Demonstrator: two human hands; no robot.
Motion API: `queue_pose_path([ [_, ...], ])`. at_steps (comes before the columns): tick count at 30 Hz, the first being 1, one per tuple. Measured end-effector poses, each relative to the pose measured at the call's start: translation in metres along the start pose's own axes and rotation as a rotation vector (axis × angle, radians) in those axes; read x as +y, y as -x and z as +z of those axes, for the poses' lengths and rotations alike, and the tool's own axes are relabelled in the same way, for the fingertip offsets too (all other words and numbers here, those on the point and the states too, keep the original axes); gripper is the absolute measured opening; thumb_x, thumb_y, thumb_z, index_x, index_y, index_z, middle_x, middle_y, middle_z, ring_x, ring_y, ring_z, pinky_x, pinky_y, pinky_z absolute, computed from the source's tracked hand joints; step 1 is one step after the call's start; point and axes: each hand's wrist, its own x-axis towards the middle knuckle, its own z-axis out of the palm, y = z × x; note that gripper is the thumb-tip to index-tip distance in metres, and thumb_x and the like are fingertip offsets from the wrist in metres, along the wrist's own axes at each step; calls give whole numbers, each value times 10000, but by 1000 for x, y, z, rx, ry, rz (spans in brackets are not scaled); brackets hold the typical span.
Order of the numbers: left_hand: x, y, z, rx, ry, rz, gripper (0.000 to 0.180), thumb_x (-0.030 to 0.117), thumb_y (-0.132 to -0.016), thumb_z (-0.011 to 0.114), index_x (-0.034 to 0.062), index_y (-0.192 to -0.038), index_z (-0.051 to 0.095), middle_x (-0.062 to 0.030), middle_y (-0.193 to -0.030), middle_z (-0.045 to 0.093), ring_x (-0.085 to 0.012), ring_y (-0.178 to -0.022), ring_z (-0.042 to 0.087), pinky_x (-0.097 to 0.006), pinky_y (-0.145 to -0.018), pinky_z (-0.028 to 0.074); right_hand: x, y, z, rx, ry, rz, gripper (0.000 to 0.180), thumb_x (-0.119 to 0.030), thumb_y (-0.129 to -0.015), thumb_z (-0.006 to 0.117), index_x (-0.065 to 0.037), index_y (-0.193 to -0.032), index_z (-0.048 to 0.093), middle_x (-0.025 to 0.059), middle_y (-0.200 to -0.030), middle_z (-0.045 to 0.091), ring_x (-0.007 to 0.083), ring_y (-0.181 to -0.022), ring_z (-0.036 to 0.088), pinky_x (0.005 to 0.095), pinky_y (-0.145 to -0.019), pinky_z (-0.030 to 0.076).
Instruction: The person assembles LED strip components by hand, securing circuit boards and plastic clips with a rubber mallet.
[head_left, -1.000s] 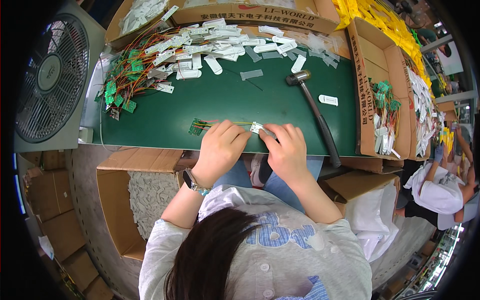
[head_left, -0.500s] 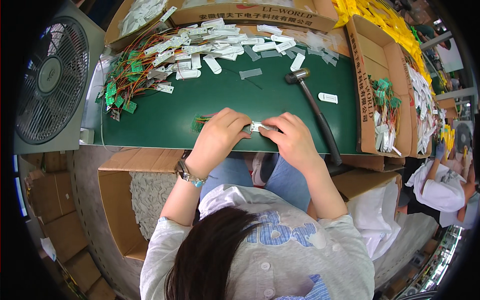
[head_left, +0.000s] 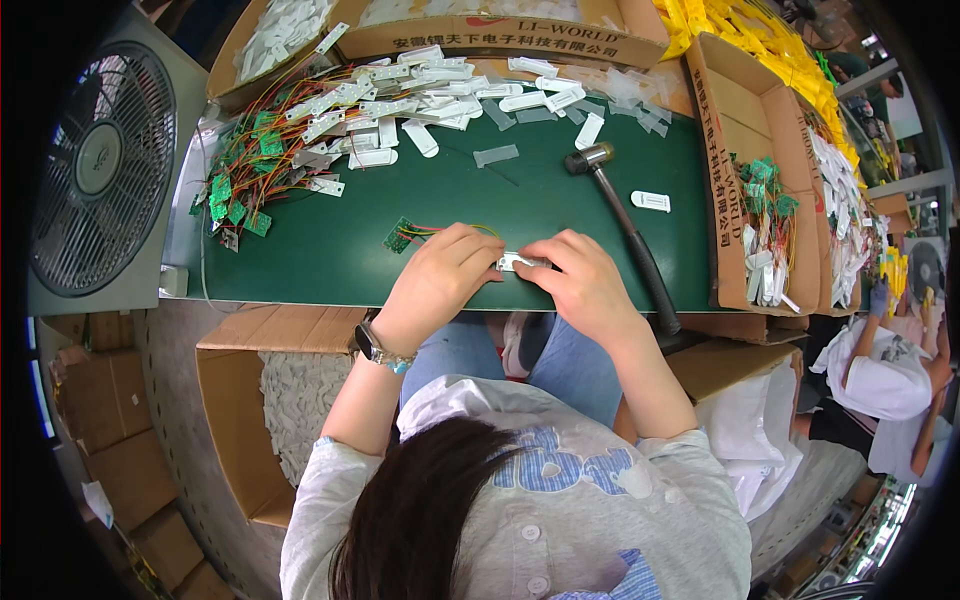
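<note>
Near the table's front edge, a small white and silvery plate (head_left: 509, 262) is pinched between my two hands. The fingers of my left hand (head_left: 438, 272) close on its left end, and those of my right hand (head_left: 585, 280) grip its right end. Red and yellow wires run from a green circuit board (head_left: 399, 235) to beside my left fingers; where they join is hidden. A black-handled hammer (head_left: 634, 235) lies to the right of my right hand. Past it rests a white oblong cover (head_left: 651, 202).
Wired boards (head_left: 262, 150) and white plates (head_left: 370, 100) are heaped at the back left. Translucent strips (head_left: 496, 156) lie about the green tabletop (head_left: 300, 255). A fan (head_left: 100, 155) stands left; a cardboard box (head_left: 715, 180) of boards, right. Another person (head_left: 880, 370) is at far right.
My hands and the plate have shifted slightly toward me. More of the circuit board now shows beside my left hand, and its wires arch above the fingers.
</note>
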Motion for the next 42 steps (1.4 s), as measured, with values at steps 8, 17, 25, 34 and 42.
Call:
queue_pose_path([
  [8, 1, 5, -1, 5, -111, 22, 261, 82, -731, 750, 54, -985, 694, -20, -962, 668, -210, -932, 614, -351, -806, 544, 26, -35, -22, -223, -155, -90, 90, -92, -779, 699, -91, -860, 738, 13, -947, 681, 214, -942, 614, 362, -832, 505],
  [17, -3, 6, 5, 20, -43, 17, 242, 86, -741, 753, 54, -977, 708, -28, -994, 682, -225, -966, 613, -352, -832, 540, 70, -108, 26, 115, 192, 174, 148, -98, -827, 703, -64, -968, 732, 80, -969, 706, 273, -949, 635, 406, -826, 532],
  [25, -5, 7, 4, 27, -12, 23, 243, 96, -751, 753, 49, -985, 704, -34, -1036, 681, -235, -983, 612, -349, -848, 537, 77, -154, 42, 56, 274, 357, 149, -108, -787, 750, -13, -865, 665, 163, -932, 702, 326, -933, 659, 430, -805, 537],
  [34, -5, 7, 4, 35, -12, 24, 236, 92, -753, 752, 43, -978, 700, -38, -1037, 680, -238, -982, 613, -347, -851, 537, 81, -146, 24, -174, 179, 340, 221, -56, -834, 676, -19, -1047, 631, 161, -920, 676, 352, -879, 656, 440, -773, 520],
  [42, -3, 9, 4, 52, 5, 11, 252, 91, -742, 757, 41, -983, 705, -39, -1037, 683, -239, -978, 616, -351, -858, 537, 15, -30, -7, -73, 325, -8, 240, -46, -829, 614, -26, -1066, 643, 91, -1070, 668, 262, -989, 629, 405, -842, 500],
])
